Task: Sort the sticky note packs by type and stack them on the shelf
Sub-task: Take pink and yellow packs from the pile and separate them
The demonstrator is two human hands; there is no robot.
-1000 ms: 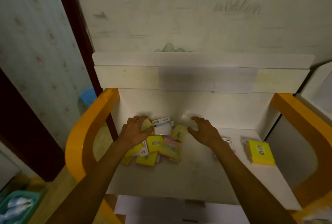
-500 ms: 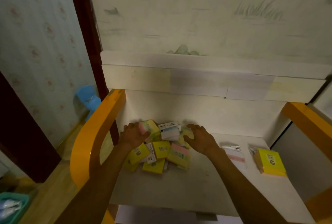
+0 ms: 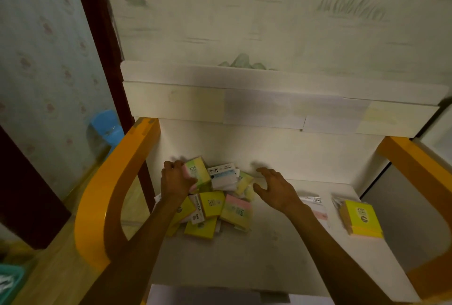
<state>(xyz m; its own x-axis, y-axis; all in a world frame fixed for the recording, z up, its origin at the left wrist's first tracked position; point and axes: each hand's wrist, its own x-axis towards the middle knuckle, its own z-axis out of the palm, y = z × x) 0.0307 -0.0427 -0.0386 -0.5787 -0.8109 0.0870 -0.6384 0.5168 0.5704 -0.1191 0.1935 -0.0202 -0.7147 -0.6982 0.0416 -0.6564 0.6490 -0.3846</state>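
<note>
A loose pile of sticky note packs lies at the back left of the white shelf; most are yellow, some pastel or white. My left hand grips a green-and-pink pack marked 2209, tilted up at the pile's back left. My right hand hovers with spread fingers just right of the pile, holding nothing. A yellow stack of packs sits at the shelf's right. A flat white and pink pack lies between it and my right forearm.
Orange curved side rails flank the shelf left and right. A white upper board overhangs the back. A blue stool stands on the floor to the left, and a teal bin sits at the lower left.
My left hand has closed on the 2209 pack and tipped it up from the pile. My right hand stays beside the pile. The view shifted left and down.
</note>
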